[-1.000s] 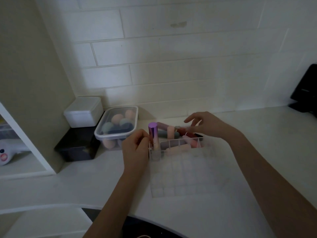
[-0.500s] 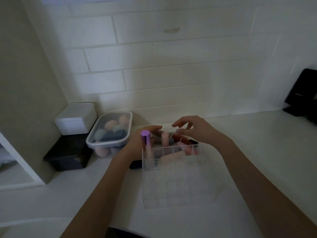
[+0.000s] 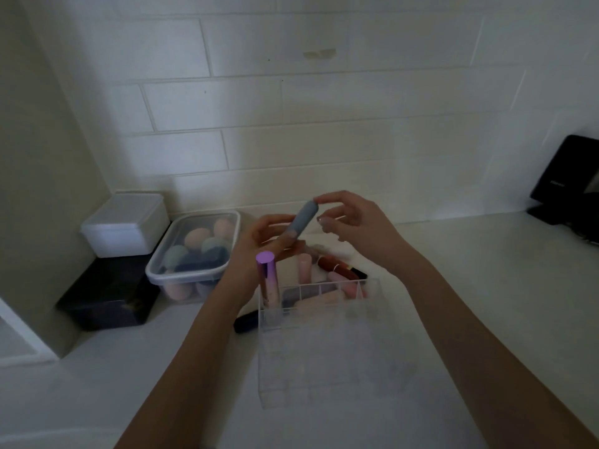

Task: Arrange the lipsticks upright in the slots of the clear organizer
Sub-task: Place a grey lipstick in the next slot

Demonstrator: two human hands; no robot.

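A clear gridded organizer (image 3: pixel 319 348) stands on the white counter in front of me. A purple-capped lipstick (image 3: pixel 268 281) stands upright in its far left slot. My left hand (image 3: pixel 259 244) holds a grey-blue lipstick (image 3: pixel 301 222) tilted in the air above the pile. My right hand (image 3: pixel 353 226) pinches that lipstick's upper end with thumb and forefinger. Behind the organizer lie several loose lipsticks, among them a pink one (image 3: pixel 304 270) and a red one (image 3: pixel 337 267). A dark lipstick (image 3: pixel 246 322) lies left of the organizer.
A clear lidded tub of makeup sponges (image 3: pixel 194 254) sits at the left. Beside it a white box (image 3: pixel 124 225) rests on a black box (image 3: pixel 107 296). A black device (image 3: pixel 570 186) leans at the right wall. A tiled wall closes the back.
My left hand let go of the purple-capped lipstick, which now stands in its slot. It lifted a grey-blue lipstick from the pile, and my right hand rose to grip its top.
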